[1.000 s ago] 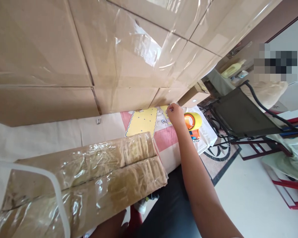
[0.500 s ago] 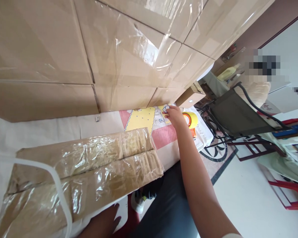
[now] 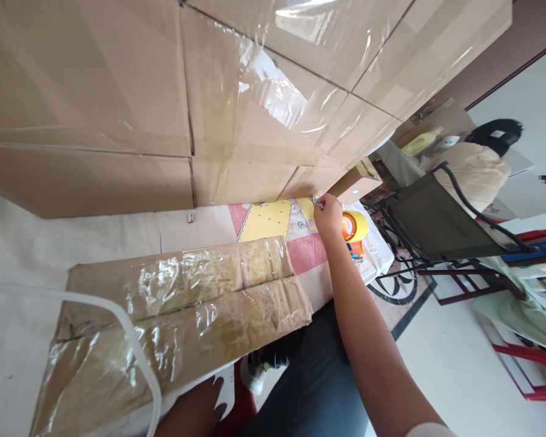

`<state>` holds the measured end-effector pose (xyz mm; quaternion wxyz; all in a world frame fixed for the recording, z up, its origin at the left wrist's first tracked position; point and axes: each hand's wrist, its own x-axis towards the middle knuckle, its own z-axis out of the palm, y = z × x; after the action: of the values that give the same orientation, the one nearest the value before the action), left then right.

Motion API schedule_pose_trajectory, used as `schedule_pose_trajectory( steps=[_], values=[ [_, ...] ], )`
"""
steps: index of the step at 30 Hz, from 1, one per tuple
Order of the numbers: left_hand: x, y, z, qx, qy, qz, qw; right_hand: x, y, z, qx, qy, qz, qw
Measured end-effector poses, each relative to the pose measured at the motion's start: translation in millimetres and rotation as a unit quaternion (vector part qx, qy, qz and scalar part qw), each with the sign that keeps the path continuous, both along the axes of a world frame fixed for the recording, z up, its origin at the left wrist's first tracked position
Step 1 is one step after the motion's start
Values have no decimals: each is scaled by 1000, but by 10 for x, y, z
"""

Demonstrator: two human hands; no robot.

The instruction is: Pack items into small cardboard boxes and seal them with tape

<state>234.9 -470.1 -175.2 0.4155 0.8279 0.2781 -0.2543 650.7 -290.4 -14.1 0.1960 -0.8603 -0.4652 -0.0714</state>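
My right hand [image 3: 328, 213] reaches over a patterned cloth [image 3: 307, 252], its fingers closed in a pinch at the foot of the stacked cardboard boxes. Whatever lies between the fingertips is too small to make out. Close beside the wrist is a yellow and orange tape dispenser [image 3: 358, 227]. Low in the view, in shadow, my left hand [image 3: 198, 403] hangs by the near edge with its visible fingers apart, holding nothing that shows. A taped brown cardboard piece [image 3: 182, 303] lies flat on the cloth between the hands and the stack.
Cardboard boxes [image 3: 250, 115] wrapped in clear tape form a wall ahead. A smaller box [image 3: 357, 182] stands at its right end. Blurred, a pale curved strip [image 3: 139, 352] crosses the lower left. To the right are a dark folding chair [image 3: 446, 212] and a red stool [image 3: 537, 364].
My right hand has moved slightly right, and its fingers have drawn together into a pinch. The whole view has shifted a little; my left hand stays low by the edge.
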Motion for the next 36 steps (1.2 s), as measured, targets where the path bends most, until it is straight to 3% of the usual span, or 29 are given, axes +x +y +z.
schedule_pose_trajectory(
  steps=[10,19,25,28,36],
  values=[
    [38,-139,-125,3,42,-4,999,-122,-21,-15,-153,31,-16,988],
    [73,-146,-50,4,41,-4,999,-99,-37,88,-122,50,-5,991],
    [32,-68,30,-1,12,-11,1000,-100,-22,72,-96,31,-65,993],
    [20,-54,71,-1,5,-11,1000,-110,-20,40,-69,-3,-59,996],
    [-32,-87,198,7,-27,11,1000,-113,-25,-51,-127,-22,-43,991]
  ],
)
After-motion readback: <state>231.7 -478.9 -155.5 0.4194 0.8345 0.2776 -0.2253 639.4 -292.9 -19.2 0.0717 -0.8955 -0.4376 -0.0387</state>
